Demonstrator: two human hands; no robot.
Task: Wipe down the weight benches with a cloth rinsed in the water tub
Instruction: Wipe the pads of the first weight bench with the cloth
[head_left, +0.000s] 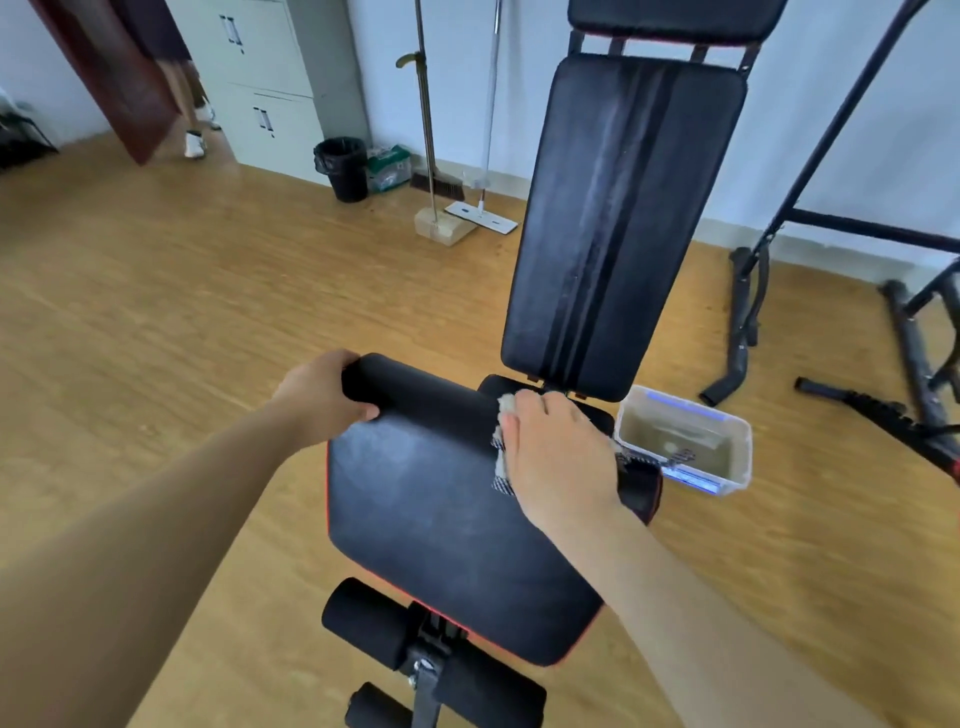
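A black weight bench with red trim fills the middle of the view; its seat pad (431, 519) lies below me and its backrest (618, 218) rises beyond. My left hand (322, 400) grips the seat's far left corner. My right hand (556, 457) presses a pale cloth (503, 447) flat on the seat's far right part; most of the cloth is hidden under the palm. The clear plastic water tub (727, 431) stands on the floor just right of the bench, holding murky water.
Foam leg rollers (369, 618) stick out at the bench's near end. A black rack frame (779, 208) and bars lie at the right. A broom (431, 171), a flat mop (480, 213), a black bin (343, 166) and grey cabinets (270, 78) line the far wall. A person's legs (195, 114) are in the doorway.
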